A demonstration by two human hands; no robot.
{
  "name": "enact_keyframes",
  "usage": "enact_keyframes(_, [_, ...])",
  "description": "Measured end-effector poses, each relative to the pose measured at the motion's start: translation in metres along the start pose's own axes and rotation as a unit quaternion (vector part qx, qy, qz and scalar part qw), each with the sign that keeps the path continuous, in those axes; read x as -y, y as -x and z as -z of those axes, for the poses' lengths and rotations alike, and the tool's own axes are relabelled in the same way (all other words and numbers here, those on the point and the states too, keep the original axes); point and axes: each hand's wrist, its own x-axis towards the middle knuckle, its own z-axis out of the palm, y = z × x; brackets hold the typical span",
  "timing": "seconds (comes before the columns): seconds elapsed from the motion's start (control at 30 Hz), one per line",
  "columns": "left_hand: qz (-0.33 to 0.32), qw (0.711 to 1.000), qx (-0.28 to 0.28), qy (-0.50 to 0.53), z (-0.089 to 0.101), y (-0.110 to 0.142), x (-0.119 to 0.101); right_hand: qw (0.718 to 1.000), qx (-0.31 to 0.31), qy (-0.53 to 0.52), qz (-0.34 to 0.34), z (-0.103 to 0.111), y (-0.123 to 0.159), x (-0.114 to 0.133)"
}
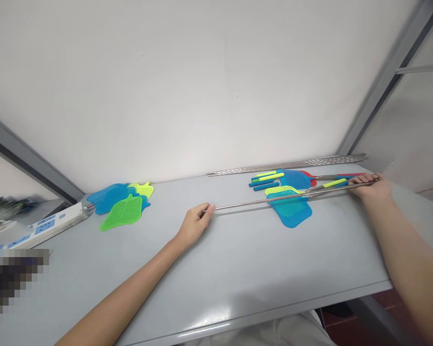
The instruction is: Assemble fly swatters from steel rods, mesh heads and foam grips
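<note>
A long thin metal rod (260,203) stretches across the grey table (238,269), held at both ends. My left hand (194,225) pinches its left end, fingers curled. My right hand (371,186) grips its right end, fingers closed around it. The rod passes over a pile of assembled fly swatters (290,207) with blue, yellow-green and red heads. Loose blue and yellow-green handle sleeves (266,180) lie just behind that pile.
A heap of loose blue and green swatter heads (121,204) lies at the table's left. A bundle of metal rods (288,165) rests along the white wall. A white power strip (39,228) sits at the far left. The table's front edge is near my body.
</note>
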Motion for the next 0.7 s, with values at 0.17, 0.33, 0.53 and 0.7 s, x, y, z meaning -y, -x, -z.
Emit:
enact_keyframes(0.17, [-0.003, 1.0, 0.003, -0.008, -0.0003, 0.0009, -0.0018, 1.0, 0.027, -0.005, -0.013, -0.0031, 0.0016, -0.0034])
enact_keyframes(0.33, [-0.001, 1.0, 0.004, -0.009, 0.0001, 0.0014, -0.0034, 0.999, 0.036, -0.004, -0.018, -0.0049, 0.0037, -0.0061])
enact_keyframes(0.53, [-0.003, 1.0, 0.005, -0.006, -0.0002, 0.001, -0.0028, 0.999, 0.036, -0.005, -0.017, -0.0044, 0.004, -0.0066])
enact_keyframes(0.7, [-0.003, 1.0, 0.004, -0.006, -0.0004, 0.0007, -0.0008, 0.999, 0.034, -0.004, -0.019, -0.0044, 0.0047, -0.008])
